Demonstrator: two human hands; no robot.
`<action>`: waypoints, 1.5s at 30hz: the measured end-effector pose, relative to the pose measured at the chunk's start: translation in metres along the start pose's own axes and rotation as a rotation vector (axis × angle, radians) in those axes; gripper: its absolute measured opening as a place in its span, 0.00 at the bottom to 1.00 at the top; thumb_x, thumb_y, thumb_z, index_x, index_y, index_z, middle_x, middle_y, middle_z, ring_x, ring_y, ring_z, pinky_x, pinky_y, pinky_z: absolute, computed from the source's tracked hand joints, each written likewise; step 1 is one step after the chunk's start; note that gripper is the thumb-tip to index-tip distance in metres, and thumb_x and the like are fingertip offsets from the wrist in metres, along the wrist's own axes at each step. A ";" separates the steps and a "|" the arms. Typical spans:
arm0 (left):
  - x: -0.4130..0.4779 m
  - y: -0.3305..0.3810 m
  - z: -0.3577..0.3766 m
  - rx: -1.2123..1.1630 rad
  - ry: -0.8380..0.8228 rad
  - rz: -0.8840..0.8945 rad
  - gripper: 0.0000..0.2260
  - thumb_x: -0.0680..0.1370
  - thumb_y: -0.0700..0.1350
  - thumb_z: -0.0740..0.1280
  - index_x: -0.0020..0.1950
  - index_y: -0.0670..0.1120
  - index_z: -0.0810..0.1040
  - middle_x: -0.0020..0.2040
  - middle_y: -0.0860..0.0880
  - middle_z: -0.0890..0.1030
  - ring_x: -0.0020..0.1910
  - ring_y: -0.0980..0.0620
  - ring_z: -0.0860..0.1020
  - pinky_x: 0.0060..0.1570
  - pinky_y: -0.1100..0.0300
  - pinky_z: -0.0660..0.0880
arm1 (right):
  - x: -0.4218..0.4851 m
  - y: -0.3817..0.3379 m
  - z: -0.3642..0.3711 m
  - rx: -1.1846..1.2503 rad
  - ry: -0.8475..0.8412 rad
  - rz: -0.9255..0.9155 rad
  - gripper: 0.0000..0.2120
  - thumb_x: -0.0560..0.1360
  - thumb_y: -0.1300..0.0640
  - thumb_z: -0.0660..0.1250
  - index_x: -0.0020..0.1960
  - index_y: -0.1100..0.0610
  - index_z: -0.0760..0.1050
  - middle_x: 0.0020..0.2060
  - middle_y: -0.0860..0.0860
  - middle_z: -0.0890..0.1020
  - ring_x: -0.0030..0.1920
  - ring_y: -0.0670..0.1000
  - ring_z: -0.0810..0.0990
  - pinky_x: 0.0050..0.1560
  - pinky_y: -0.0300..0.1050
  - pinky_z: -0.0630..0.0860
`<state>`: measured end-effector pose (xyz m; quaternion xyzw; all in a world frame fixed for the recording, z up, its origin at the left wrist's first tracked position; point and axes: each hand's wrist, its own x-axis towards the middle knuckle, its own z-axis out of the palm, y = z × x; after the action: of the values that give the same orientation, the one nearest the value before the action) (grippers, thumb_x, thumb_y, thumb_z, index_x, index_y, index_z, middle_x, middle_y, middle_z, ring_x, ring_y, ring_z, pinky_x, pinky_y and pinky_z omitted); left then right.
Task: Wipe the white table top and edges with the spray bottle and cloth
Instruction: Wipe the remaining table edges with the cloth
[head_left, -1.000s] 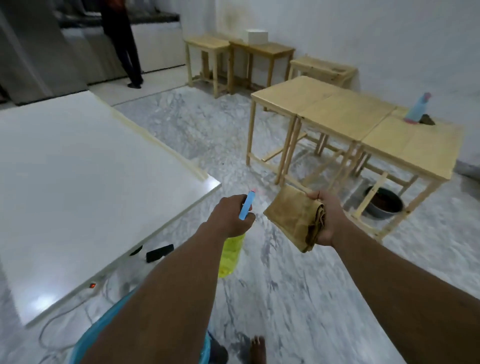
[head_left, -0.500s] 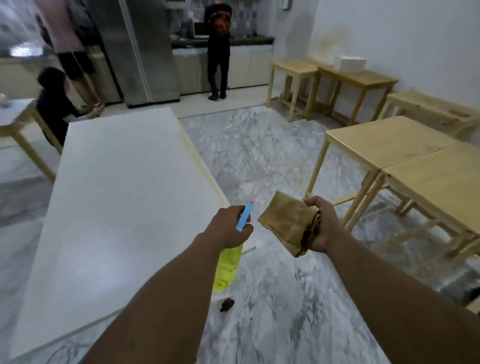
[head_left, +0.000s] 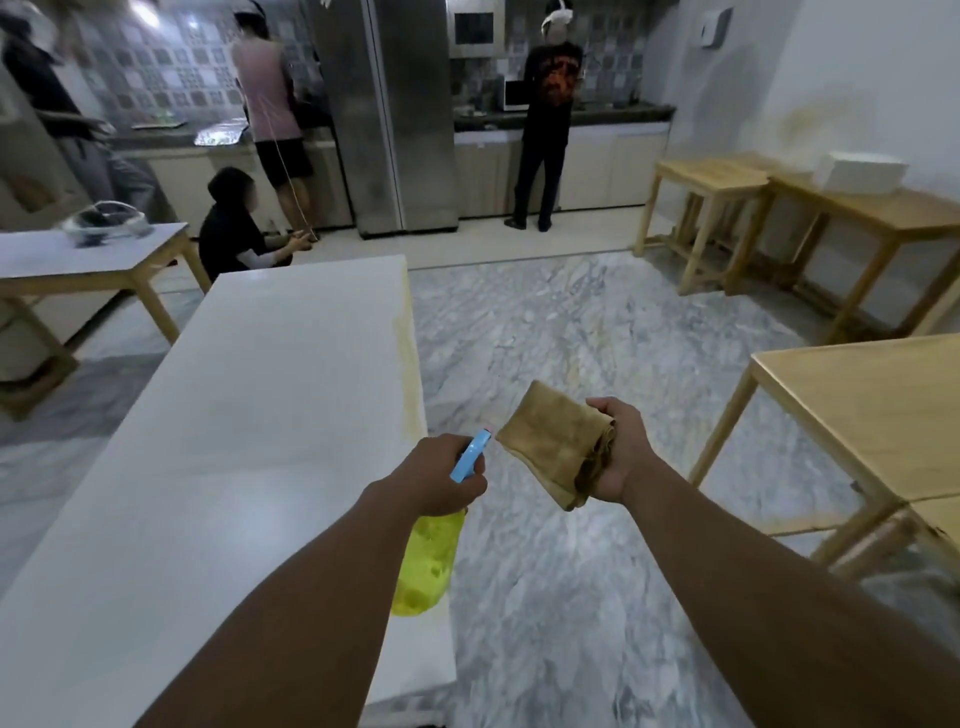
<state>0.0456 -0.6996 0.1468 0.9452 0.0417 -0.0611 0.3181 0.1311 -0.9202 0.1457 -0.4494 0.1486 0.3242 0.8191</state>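
Left hand (head_left: 439, 475) clamped round the bottle (head_left: 428, 558) at the right edge of the table (head_left: 249, 415); right hand (head_left: 615, 449), beyond that edge, clenched on the cloth (head_left: 553, 441).

- The view has swung left and lifted: the white desk (head_left: 249, 415) now runs straight ahead, where before it lay off to the left.
- The kitchen counter (head_left: 561, 117) and what seem four people have come into sight.
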 end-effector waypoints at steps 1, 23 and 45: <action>0.010 0.004 -0.001 0.007 0.001 -0.005 0.06 0.76 0.43 0.70 0.50 0.43 0.81 0.46 0.46 0.84 0.45 0.45 0.84 0.47 0.51 0.81 | 0.011 -0.008 0.001 -0.002 -0.028 0.015 0.17 0.74 0.47 0.60 0.42 0.59 0.81 0.42 0.57 0.82 0.44 0.59 0.79 0.50 0.51 0.76; 0.365 -0.001 -0.079 0.045 -0.113 -0.122 0.04 0.76 0.45 0.72 0.49 0.47 0.81 0.42 0.53 0.79 0.41 0.51 0.79 0.41 0.59 0.74 | 0.359 -0.217 0.071 -0.190 -0.202 0.144 0.18 0.72 0.47 0.62 0.50 0.60 0.80 0.44 0.59 0.82 0.44 0.59 0.80 0.50 0.51 0.77; 0.641 -0.097 -0.179 0.007 -0.034 -0.364 0.04 0.76 0.47 0.72 0.45 0.53 0.78 0.44 0.53 0.79 0.42 0.52 0.78 0.38 0.62 0.70 | 0.673 -0.324 0.206 -0.285 -0.331 0.331 0.20 0.76 0.49 0.58 0.41 0.61 0.82 0.35 0.59 0.84 0.32 0.58 0.83 0.42 0.49 0.76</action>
<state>0.6838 -0.4883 0.1389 0.9220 0.2066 -0.1338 0.2989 0.8382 -0.6064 0.1066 -0.4705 0.0368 0.5402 0.6968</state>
